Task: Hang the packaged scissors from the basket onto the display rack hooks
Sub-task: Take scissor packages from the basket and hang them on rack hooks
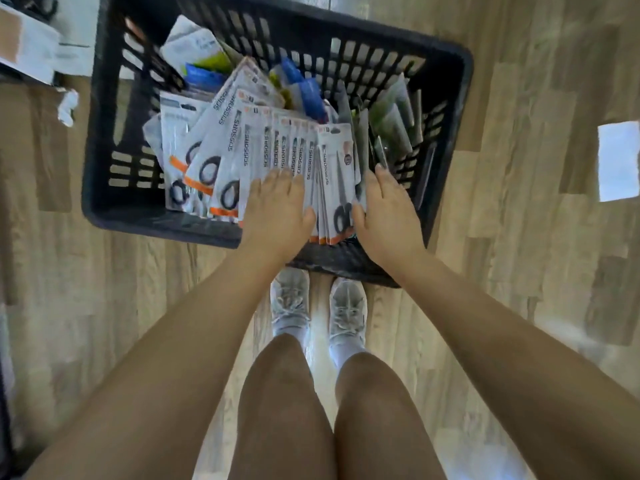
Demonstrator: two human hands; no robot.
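Black slatted basket (104, 188) on wood-plank floor (519, 237), holding a fanned stack of packaged scissors (298, 150) at its near side — further packs (207, 161) lie loose to the left. The left hand (277, 209) rests flat on the stack's left part, fingers straight and close together. The right hand (384, 209) flanks the stack's right edge, fingers extended alongside it and thumb touching the outermost pack — whether it grips cannot be told.

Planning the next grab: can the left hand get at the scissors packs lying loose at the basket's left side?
Probably yes. The left hand already rests on the upright stack of packs, and the loose packs lie uncovered just to its left inside the open-topped basket.
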